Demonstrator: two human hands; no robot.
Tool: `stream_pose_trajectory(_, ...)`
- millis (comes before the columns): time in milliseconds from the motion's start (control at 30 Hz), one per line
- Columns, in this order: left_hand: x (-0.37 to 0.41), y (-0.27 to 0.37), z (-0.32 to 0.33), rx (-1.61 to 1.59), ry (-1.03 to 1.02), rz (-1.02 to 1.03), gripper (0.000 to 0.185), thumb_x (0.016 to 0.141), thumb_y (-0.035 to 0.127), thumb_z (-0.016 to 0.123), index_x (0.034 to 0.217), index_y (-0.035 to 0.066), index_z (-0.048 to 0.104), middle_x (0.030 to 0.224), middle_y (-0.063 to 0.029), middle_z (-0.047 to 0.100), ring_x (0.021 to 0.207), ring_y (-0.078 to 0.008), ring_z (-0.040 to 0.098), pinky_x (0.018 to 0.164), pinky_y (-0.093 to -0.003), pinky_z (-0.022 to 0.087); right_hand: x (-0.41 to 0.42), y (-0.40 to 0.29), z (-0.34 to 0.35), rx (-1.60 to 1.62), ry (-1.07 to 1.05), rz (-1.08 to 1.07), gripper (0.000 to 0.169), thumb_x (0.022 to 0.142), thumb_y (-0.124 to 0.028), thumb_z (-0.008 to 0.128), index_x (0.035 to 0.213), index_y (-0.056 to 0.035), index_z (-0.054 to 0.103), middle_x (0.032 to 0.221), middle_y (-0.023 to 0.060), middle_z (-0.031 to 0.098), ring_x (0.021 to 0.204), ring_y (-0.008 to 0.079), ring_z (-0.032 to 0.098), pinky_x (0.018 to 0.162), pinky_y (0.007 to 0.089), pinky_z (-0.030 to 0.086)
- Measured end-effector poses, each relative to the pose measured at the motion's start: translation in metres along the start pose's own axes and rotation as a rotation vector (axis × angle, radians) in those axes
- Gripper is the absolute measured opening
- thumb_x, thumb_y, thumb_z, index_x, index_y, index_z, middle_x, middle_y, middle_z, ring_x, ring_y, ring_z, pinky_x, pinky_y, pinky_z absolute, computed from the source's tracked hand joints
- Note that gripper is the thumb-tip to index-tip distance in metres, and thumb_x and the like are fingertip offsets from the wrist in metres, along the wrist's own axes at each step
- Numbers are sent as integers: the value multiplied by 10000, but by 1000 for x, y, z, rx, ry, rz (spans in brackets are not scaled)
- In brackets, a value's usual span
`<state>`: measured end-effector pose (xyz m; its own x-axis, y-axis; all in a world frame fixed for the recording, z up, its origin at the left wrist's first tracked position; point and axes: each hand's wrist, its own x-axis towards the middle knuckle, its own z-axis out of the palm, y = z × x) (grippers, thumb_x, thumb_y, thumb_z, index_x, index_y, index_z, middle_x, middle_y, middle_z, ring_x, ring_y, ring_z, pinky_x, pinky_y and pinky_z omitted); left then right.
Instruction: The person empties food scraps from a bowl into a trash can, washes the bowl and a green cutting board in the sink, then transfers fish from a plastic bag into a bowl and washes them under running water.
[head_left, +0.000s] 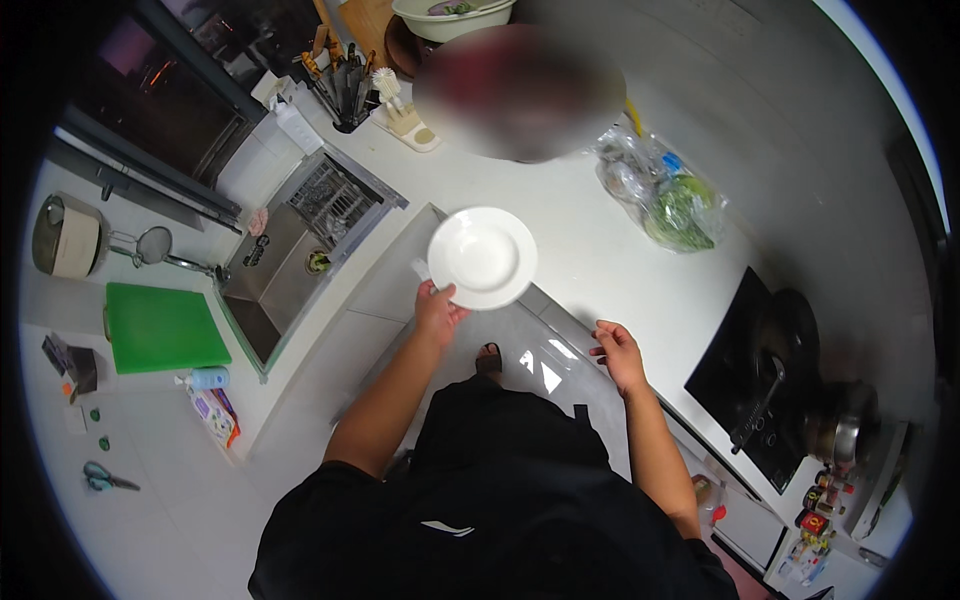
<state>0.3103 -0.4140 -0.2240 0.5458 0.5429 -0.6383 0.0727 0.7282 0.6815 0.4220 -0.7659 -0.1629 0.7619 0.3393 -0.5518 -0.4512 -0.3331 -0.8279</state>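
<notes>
A white round plate (484, 255) with a broad rim is gripped at its near left edge by my left hand (437, 313), thumb on top of the rim. The plate is over the inner corner of the countertop, seen from above, with nothing on it. Whether it touches the counter is hard to tell. My right hand (621, 358) hovers beside the front edge of the white countertop (622, 281), fingers loosely bent and apart, holding nothing visible.
Left is a steel sink (281, 289) with a drying rack (334, 199) and a green cutting board (166, 328) beside it. Bagged greens (682, 214) lie on the counter. A black cooktop (724, 382) with a wok (791, 334) is right. A large blurred patch hides the back.
</notes>
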Motion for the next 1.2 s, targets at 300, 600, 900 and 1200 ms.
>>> stream_pose_trajectory(300, 176, 79, 12, -248, 25, 39, 449, 959, -3, 558, 1327, 143, 346, 1333, -164, 521, 1133, -398, 623, 936, -603, 570, 27, -38, 16, 172, 144, 143, 325, 1003, -320, 583, 1236, -96, 627, 1058, 40, 687, 816, 141, 654, 714, 285, 496)
stream_pose_trajectory(600, 216, 85, 38, -289, 25, 45, 438, 978, 5, 530, 1349, 130, 336, 1374, -180, 482, 1175, -422, 600, 942, -594, 573, 86, -67, -24, 121, 233, 82, 318, 994, -300, 577, 1212, -77, 640, 1023, 38, 683, 830, 152, 661, 699, 292, 495)
stream_pose_trajectory(900, 230, 82, 49, -217, 54, 84, 477, 988, 63, 560, 1419, 170, 385, 1319, -141, 552, 1141, -349, 625, 927, -492, 579, 258, -159, -38, -605, 505, -626, 249, 877, -183, 676, 1077, -35, 683, 1022, 175, 683, 909, 326, 647, 864, 418, 514)
stream_pose_trajectory(1200, 189, 69, 51, 330, 449, 399, 381, 945, 85, 597, 1307, 50, 484, 1107, -63, 544, 907, -178, 545, 778, -312, 483, 352, -248, -48, -1118, 762, -392, 336, 921, -342, 617, 1186, -140, 657, 1096, 130, 690, 1105, 337, 600, 970, 530, 414)
